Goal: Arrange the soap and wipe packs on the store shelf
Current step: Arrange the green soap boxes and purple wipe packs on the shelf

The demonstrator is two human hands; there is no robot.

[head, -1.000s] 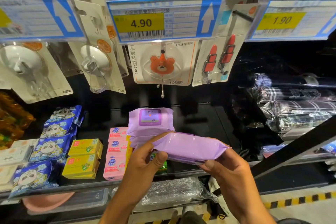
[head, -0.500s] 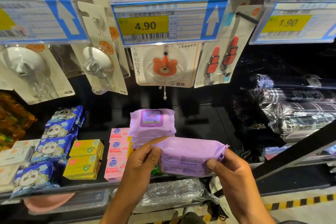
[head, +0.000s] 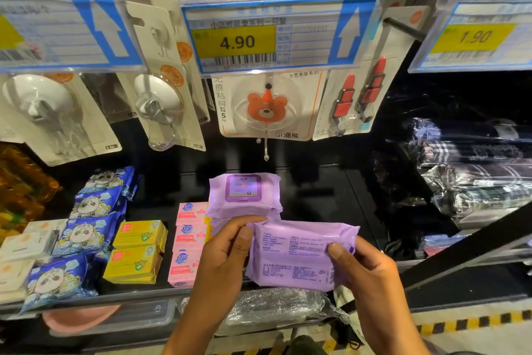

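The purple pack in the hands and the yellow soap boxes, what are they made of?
The purple pack looks like soft plastic film with a dull sheen: it wrinkles and has crimped ends. The yellow soap boxes look like printed cardboard, with flat faces and sharp corners, though it could be a stiff wrapper.

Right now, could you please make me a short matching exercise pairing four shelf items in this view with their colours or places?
Items:
1. held wipe pack
2. soap boxes beside the pink ones
3. panda packs
4. bear hook card

Descriptions:
A. blue
B. hanging under the 4.90 price tag
C. purple, between both hands
D. yellow

Pairs: 1-C, 2-D, 3-A, 4-B
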